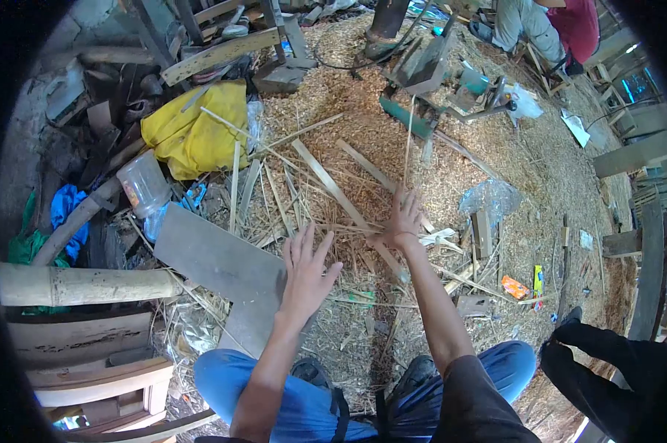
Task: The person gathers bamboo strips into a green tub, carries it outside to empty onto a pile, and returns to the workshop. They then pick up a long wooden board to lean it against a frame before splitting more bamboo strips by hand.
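My left hand (pixel 307 264) is open, palm down with fingers spread, beside a flat grey board (pixel 215 247). My right hand (pixel 401 223) is also open, its fingers stretched forward and its thumb out to the left, over a litter of thin wood strips. A pale flat wood strip (pixel 329 184) slants down toward the right thumb, and another strip (pixel 366 164) runs close to the fingertips. One very thin strip (pixel 409 136) stretches away from the right fingertips toward a green metal tool (pixel 408 118).
Wood shavings (pixel 333 74) cover the ground. At the left lie a yellow sheet (pixel 200 129), a clear plastic jar (pixel 143 182) and a bamboo pole (pixel 90 285). A plastic bag (pixel 490 198) and orange wrapper (pixel 514 287) lie right. One person (pixel 533 29) sits far back; another's dark-clad legs (pixel 599 362) are at right.
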Tool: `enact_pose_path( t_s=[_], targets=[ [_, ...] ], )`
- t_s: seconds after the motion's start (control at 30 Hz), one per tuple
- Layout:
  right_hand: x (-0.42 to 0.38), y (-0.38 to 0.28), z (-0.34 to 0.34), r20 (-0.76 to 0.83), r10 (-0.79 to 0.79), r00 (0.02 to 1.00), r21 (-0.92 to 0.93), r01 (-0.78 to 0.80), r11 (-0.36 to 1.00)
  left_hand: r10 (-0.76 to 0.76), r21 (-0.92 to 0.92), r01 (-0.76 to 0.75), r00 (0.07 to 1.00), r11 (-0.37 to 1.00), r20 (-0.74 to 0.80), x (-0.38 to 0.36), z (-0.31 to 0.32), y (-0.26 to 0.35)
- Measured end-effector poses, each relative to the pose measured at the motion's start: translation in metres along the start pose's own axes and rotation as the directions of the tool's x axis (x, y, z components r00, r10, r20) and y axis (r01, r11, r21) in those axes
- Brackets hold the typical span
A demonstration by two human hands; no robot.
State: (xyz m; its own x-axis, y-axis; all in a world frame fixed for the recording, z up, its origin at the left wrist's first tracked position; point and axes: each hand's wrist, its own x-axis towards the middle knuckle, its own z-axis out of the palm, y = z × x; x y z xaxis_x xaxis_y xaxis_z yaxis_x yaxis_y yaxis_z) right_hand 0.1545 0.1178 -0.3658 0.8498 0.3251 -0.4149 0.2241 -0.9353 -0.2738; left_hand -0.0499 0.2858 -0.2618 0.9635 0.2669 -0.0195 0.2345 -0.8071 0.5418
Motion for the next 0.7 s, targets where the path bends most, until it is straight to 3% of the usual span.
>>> enact_pose_path(
  t_s=[0.03,0.07,0.13,0.17,0.27,0.3,0.43,0.5,0.53,0.6,0.63,0.7],
  targets=[
    [-0.008,-0.008,-0.002,0.046,0.001,0.999,-0.110,0.004,0.994,0.007,0.006,-0.007,1.000,1.000,0.001,0.001,0.000,0.000],
    [-0.014,-0.009,0.005,0.045,0.002,0.999,-0.105,0.003,0.994,-0.004,-0.008,0.004,1.000,1.000,0.014,0.000,0.000,0.000],
    [-0.028,-0.003,0.032,0.032,-0.205,0.978,-0.250,0.207,0.946,-0.027,-0.026,0.028,0.999,0.999,0.032,-0.001,0.002,0.000],
    [-0.040,-0.003,0.040,-0.128,-0.254,0.959,-0.216,0.223,0.951,-0.017,-0.026,0.018,0.999,1.000,0.033,-0.001,0.004,-0.001],
    [-0.058,0.000,0.041,-0.146,-0.351,0.925,-0.256,0.308,0.916,0.003,-0.025,-0.002,0.999,1.000,0.041,0.000,0.007,-0.001],
    [-0.062,-0.001,0.048,-0.247,-0.388,0.888,-0.191,0.348,0.918,0.011,-0.020,-0.010,0.999,1.000,0.049,0.000,0.007,0.000],
    [-0.073,0.000,0.057,-0.341,-0.389,0.856,-0.193,0.341,0.920,0.016,-0.010,-0.015,0.998,1.000,0.053,-0.001,0.005,0.005],
    [-0.078,-0.002,0.057,-0.393,-0.469,0.791,-0.370,0.331,0.868,-0.001,-0.011,0.002,0.997,1.000,0.077,-0.003,0.006,0.005],
    [-0.080,-0.002,0.056,-0.395,-0.467,0.791,-0.372,0.327,0.869,0.002,-0.014,-0.001,0.997,1.000,0.077,-0.003,0.006,0.004],
    [-0.090,-0.002,0.053,-0.085,-0.447,0.891,-0.322,0.399,0.858,0.005,-0.004,-0.004,0.995,1.000,0.098,-0.005,0.006,0.002],
    [-0.100,0.000,0.051,-0.035,-0.420,0.907,-0.265,0.397,0.879,0.009,-0.013,-0.007,0.995,1.000,0.101,-0.006,0.007,0.003],
    [-0.123,0.010,0.039,-0.097,-0.490,0.866,-0.284,0.448,0.848,0.047,-0.078,-0.040,0.995,0.996,0.090,-0.005,0.009,0.006]
  ],
)
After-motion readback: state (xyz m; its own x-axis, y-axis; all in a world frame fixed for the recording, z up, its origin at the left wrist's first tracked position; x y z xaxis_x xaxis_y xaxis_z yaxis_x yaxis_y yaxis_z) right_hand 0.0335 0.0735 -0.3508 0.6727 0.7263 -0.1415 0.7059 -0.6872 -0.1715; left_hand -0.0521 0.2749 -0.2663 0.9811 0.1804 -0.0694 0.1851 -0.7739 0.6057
